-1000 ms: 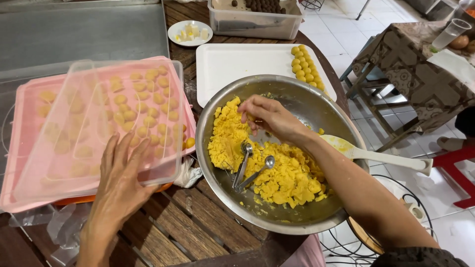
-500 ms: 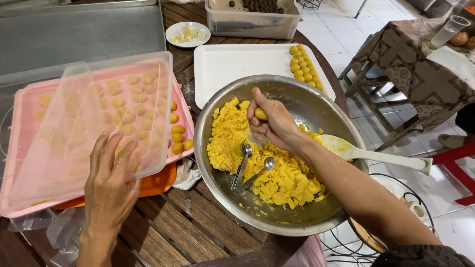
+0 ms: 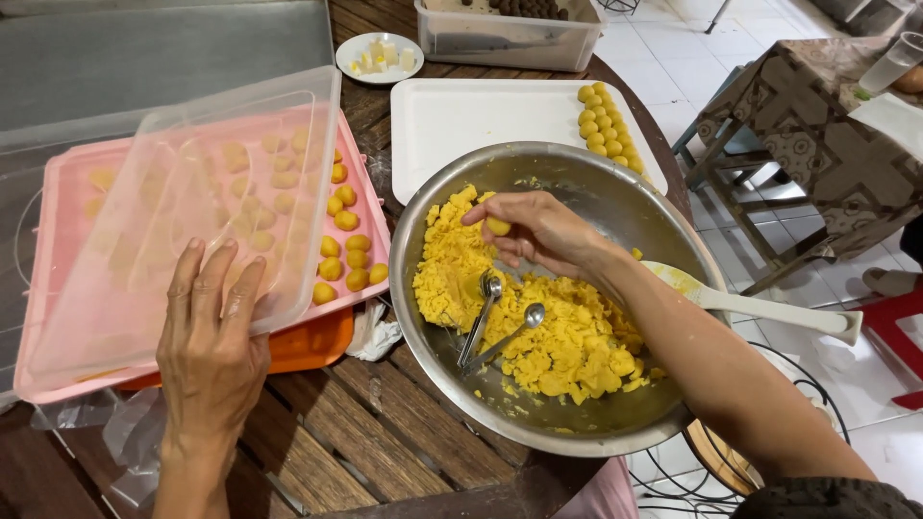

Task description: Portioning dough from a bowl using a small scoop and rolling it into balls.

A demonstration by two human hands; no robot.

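While your left hand [image 3: 213,336] is lying flat, fingers spread, tilting the clear lid [image 3: 192,207] off the pink tray [image 3: 58,288], your right hand [image 3: 538,231] is pinching a yellow dough ball [image 3: 498,227] above the steel bowl [image 3: 615,187], exposing rows of balls.

I see the translucent plastic lid [image 3: 183,211] blurring the yellow balls on the pink tray [image 3: 58,384] beneath it. My view's far edge cuts off the clear plastic box [image 3: 510,40], and the near edge cuts both forearms.
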